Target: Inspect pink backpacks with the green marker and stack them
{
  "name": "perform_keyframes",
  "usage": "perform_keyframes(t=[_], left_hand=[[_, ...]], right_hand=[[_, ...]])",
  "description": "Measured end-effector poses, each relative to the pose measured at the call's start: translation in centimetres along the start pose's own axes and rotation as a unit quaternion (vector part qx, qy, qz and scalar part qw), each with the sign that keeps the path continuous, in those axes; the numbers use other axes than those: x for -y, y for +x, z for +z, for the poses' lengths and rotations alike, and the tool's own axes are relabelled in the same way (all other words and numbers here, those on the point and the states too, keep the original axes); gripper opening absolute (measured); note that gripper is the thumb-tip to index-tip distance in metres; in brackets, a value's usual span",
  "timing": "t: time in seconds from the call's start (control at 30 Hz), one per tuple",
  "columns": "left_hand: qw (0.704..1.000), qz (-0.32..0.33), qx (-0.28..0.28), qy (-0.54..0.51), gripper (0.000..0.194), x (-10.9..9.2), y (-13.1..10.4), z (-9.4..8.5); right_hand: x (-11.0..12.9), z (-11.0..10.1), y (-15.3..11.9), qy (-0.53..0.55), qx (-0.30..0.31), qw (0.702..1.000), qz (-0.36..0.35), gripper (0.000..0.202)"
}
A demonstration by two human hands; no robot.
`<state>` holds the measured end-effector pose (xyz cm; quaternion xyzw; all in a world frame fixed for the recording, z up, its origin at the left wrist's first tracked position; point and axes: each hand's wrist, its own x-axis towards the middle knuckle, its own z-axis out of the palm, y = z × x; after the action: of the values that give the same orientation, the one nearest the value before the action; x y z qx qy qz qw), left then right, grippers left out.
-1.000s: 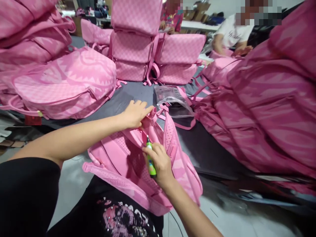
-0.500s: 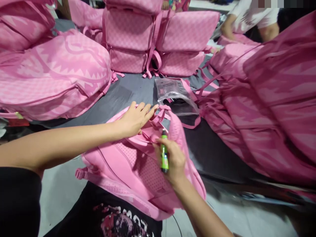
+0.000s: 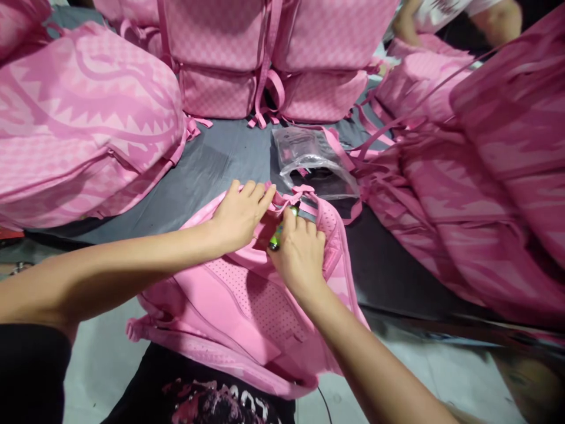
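- While the left hand (image 3: 241, 218) lies across the top of a pink fabric backpack with dotted padding (image 3: 251, 333), its fingers half bent, whether it pinches cloth I cannot tell.
- The right hand (image 3: 302, 253) is closed round a slim green tool with black ends (image 3: 275, 237), beside the top webbing.
- The backpack leans over the tabletop's near edge towards the lap; if the left hand's pressure eased, it could slide off.
- Loose webbing could shift under the tool, so its tip might slip and scuff the fabric.
- Grey cloth covers the tabletop (image 3: 207, 168); a clear plastic pouch (image 3: 295, 144) lies just beyond the backpack.
- Pink checked bags (image 3: 216, 44) stand along the far side, with piled pink camouflage backpacks (image 3: 459, 200) at the right.
- Beyond the far right corner, a white-shirted co-worker (image 3: 441, 13) bends over pink fabric; the floor (image 3: 103, 359) is pale.
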<state>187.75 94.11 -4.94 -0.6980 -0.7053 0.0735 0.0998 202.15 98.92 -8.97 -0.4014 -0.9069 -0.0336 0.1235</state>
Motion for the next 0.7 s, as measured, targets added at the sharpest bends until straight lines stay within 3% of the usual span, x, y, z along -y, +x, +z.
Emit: perform_keyframes(t=[0.17,0.27,0.37,0.5,0.57,0.7], left_hand=[[1.0,0.011,-0.01,-0.002,0.081,0.3,-0.2,0.4],[1.0,0.014,-0.021,0.003,0.074,0.3,-0.2,0.6],[1.0,0.012,-0.02,0.007,0.07,0.2,-0.2,0.4],[1.0,0.012,-0.018,0.009,0.062,0.1,-0.2,0.2],[1.0,0.011,-0.02,0.005,0.06,0.1,-0.1,0.3],[1.0,0.015,-0.024,-0.006,0.063,0.3,-0.1,0.6]], right_hand=[[-2.4,-2.5,-3.9,0.171,-0.071,0.979,-0.087,0.033],[-2.4,-3.9,-5.0,0.312,-0.102,0.943,-0.048,0.021],[-2.2,-3.8,-3.8,0.4,-0.035,0.916,-0.019,0.015],[-2.9,-3.1,-1.3,0.388,0.133,0.907,-0.096,0.018],[-3.3,-3.0,-0.9,0.359,0.147,0.912,-0.132,0.021],[-3.0,-2.8,-1.2,0.356,0.107,0.913,-0.167,0.023]])
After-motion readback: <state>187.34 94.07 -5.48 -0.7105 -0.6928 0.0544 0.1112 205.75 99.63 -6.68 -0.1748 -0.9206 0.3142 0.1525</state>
